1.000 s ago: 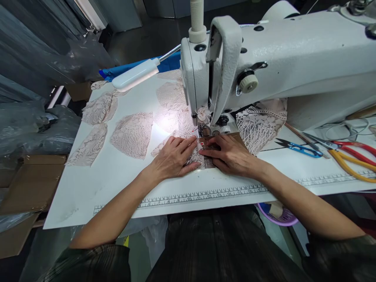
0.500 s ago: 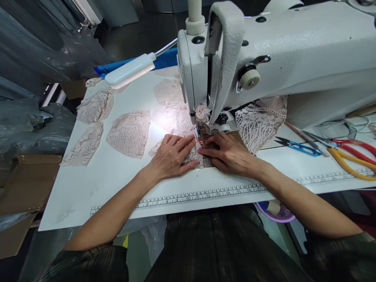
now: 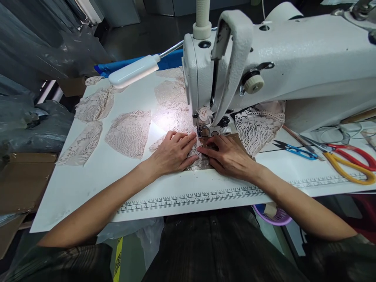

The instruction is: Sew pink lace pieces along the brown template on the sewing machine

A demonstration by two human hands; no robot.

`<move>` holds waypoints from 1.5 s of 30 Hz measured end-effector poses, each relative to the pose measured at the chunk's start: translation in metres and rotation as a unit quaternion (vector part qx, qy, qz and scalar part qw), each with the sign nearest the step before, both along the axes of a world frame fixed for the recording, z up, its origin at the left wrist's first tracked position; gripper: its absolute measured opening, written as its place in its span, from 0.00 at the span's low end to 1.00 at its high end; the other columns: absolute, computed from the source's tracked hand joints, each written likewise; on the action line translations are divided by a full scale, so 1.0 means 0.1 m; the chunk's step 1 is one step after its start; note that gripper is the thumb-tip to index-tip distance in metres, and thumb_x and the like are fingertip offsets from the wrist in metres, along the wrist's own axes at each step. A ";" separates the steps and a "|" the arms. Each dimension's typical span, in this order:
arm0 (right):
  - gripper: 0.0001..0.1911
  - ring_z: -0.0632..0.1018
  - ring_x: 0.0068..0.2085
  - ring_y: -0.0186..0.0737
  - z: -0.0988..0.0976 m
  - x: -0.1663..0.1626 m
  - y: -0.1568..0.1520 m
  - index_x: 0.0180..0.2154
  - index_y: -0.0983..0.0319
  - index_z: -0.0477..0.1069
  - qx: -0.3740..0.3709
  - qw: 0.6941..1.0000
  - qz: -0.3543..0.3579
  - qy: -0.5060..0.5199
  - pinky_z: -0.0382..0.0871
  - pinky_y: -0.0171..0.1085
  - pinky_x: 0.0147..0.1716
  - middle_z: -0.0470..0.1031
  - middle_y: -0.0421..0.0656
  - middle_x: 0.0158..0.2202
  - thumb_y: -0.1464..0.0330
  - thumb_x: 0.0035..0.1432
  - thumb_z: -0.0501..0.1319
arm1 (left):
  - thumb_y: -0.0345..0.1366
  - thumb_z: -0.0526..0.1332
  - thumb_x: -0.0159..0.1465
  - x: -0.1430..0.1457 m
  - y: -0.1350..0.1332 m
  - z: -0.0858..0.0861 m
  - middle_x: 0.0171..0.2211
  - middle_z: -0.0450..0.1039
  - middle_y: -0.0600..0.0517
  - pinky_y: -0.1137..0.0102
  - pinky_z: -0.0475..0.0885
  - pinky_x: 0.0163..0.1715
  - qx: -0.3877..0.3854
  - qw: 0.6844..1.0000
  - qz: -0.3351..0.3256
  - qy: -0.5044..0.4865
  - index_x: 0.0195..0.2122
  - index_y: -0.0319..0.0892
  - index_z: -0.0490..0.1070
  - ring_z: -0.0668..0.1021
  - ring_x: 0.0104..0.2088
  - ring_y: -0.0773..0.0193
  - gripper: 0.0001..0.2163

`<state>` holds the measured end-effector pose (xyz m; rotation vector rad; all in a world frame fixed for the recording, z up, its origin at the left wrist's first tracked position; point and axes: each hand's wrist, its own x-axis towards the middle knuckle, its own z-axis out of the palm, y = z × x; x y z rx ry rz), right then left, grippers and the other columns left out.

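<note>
A pale pink lace piece [image 3: 194, 153] lies at the needle end of a white sewing machine [image 3: 273, 55], partly hidden under my hands. My left hand [image 3: 176, 152] rests flat on this lace, fingers stretched toward the presser foot [image 3: 202, 131]. On the other side, my right hand [image 3: 229, 154] has its fingers curled and its fingertips at the lace's right edge, just in front of the foot. A small pink fabric flower [image 3: 205, 114] sits on the machine head above the needle area.
More lace cups [image 3: 129, 135] lie on the white table [image 3: 88, 192] to the left, another lace piece [image 3: 258, 127] under the machine arm. Blue thread snips [image 3: 296, 149] and yellow-and-red-handled scissors [image 3: 349, 168] lie at right. A lamp [image 3: 133, 71] hangs low; a ruler strip [image 3: 188, 200] runs along the front.
The view has shifted slightly, so the machine sits a little lower and further right. Both hands keep nearly the same place on the lace by the presser foot.
</note>
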<state>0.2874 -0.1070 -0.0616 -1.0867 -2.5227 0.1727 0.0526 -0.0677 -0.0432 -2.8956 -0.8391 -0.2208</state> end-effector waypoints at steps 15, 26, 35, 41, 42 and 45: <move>0.20 0.69 0.49 0.52 -0.04 0.01 0.01 0.55 0.59 0.71 0.009 1.000 -0.009 0.010 0.68 0.51 0.46 0.69 0.53 0.49 0.72 0.62 0.55 | 0.44 0.56 0.68 -0.01 0.10 -0.11 0.58 0.72 0.41 0.51 0.66 0.47 -0.012 0.995 -0.017 -0.100 0.55 0.39 0.70 0.75 0.51 0.48 0.19; 0.19 0.70 0.49 0.50 -0.09 0.02 0.03 0.54 0.58 0.73 0.009 0.998 -0.005 0.055 0.70 0.52 0.47 0.69 0.51 0.48 0.71 0.62 0.56 | 0.46 0.52 0.70 -0.01 0.05 -0.09 0.58 0.70 0.40 0.51 0.65 0.49 -0.003 0.996 -0.003 -0.085 0.54 0.37 0.71 0.75 0.50 0.49 0.20; 0.20 0.71 0.49 0.49 -0.04 -0.02 -0.01 0.54 0.55 0.74 -0.004 0.998 -0.015 0.058 0.70 0.53 0.50 0.69 0.50 0.46 0.73 0.62 0.56 | 0.47 0.50 0.71 0.00 0.01 -0.09 0.57 0.72 0.44 0.51 0.61 0.54 -0.002 0.996 0.000 -0.090 0.54 0.40 0.71 0.75 0.50 0.52 0.20; 0.19 0.71 0.48 0.49 -0.05 0.00 0.01 0.53 0.58 0.75 0.004 0.999 -0.011 0.053 0.70 0.52 0.49 0.69 0.51 0.46 0.72 0.62 0.55 | 0.47 0.50 0.71 0.02 -0.01 -0.08 0.57 0.72 0.42 0.50 0.60 0.55 0.011 0.996 0.002 -0.085 0.54 0.38 0.71 0.75 0.50 0.51 0.21; 0.19 0.71 0.48 0.49 -0.05 0.00 0.01 0.53 0.59 0.75 0.006 0.998 -0.010 0.055 0.70 0.51 0.49 0.69 0.51 0.46 0.72 0.62 0.56 | 0.47 0.50 0.71 0.02 -0.01 -0.07 0.57 0.72 0.41 0.49 0.60 0.55 0.014 0.997 0.001 -0.082 0.54 0.37 0.71 0.75 0.49 0.51 0.21; 0.20 0.71 0.48 0.48 -0.06 0.00 0.02 0.54 0.59 0.74 0.007 0.998 -0.005 0.062 0.70 0.51 0.49 0.69 0.50 0.46 0.71 0.63 0.55 | 0.47 0.50 0.71 0.03 -0.02 -0.06 0.57 0.71 0.38 0.48 0.60 0.56 0.025 0.998 -0.002 -0.066 0.54 0.35 0.71 0.75 0.49 0.50 0.22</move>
